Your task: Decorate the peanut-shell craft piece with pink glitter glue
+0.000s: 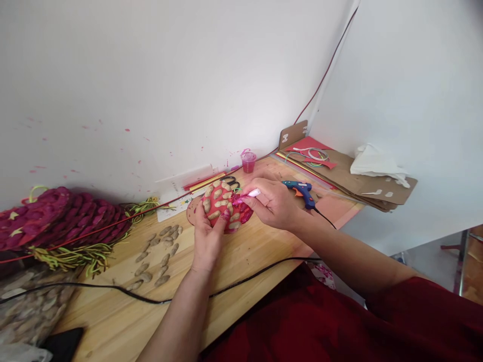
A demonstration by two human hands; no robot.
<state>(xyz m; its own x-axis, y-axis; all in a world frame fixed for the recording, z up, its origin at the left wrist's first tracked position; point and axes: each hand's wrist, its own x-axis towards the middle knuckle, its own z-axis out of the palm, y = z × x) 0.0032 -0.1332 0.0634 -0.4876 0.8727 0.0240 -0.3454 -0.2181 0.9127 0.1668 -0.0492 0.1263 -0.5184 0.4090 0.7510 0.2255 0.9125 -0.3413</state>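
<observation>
My left hand (210, 236) grips a red disc (217, 195) covered with peanuts, its thumb across the front. The disc is tilted up above the wooden table. Most peanuts on it are bare tan; those toward its right edge are wet magenta. Between the thumb and fingers of my right hand (273, 201) is a paintbrush (255, 192) with a pale pink handle. Its magenta tip meets the peanuts near the disc's right side. Behind the hands, against the wall, stands a clear cup of magenta paint (248, 163).
Loose peanuts (165, 260) lie left of my hands. Finished-looking magenta peanut discs (75, 216) with yellow-green tassels are stacked at far left. A blue glue gun (302, 190) lies right; cardboard sheets (339, 176) fill the corner. A black cable (260, 274) crosses the table (124, 322).
</observation>
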